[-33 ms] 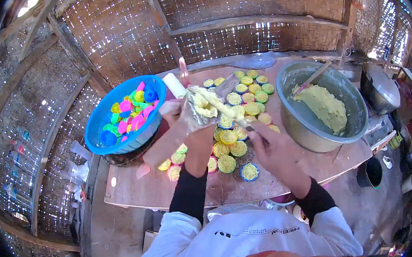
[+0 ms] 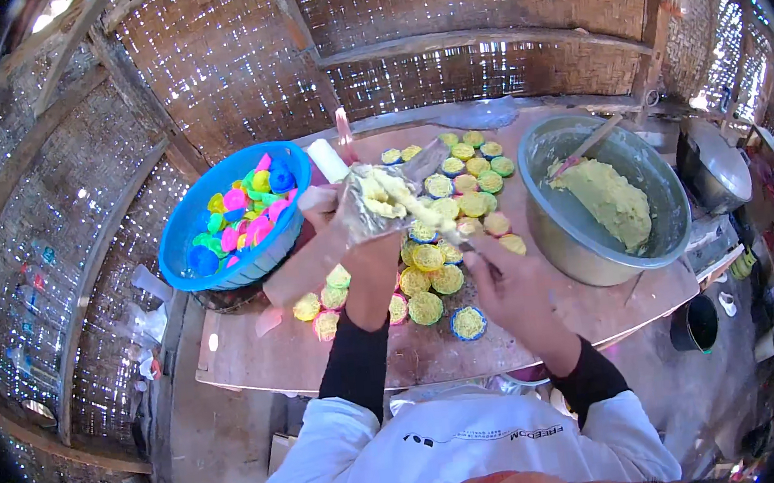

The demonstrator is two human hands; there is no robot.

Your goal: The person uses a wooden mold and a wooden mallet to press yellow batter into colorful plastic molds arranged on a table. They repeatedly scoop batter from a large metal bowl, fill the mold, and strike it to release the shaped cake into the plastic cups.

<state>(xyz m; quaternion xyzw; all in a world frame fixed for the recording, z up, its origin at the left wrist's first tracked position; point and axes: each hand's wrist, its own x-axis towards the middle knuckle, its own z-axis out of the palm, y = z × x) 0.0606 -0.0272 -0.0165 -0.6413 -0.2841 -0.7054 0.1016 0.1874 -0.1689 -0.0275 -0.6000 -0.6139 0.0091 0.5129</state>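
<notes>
The left hand (image 2: 352, 245) is gripping a clear plastic bag (image 2: 370, 223) of pale yellow batter (image 2: 384, 193) above the table (image 2: 249, 355), right of the blue basin (image 2: 263, 262). The right hand (image 2: 511, 287) is holding a batter-coated utensil (image 2: 441, 225) by its handle, its far end reaching the bag; filled cups (image 2: 426, 308) are resting below.

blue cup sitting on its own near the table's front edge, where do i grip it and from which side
Probably best to pinch the blue cup by opposite outer sides, coming from the near side, away from the green cup close on its left. Its round top is filled, so pressing from above could spoil it.
</notes>
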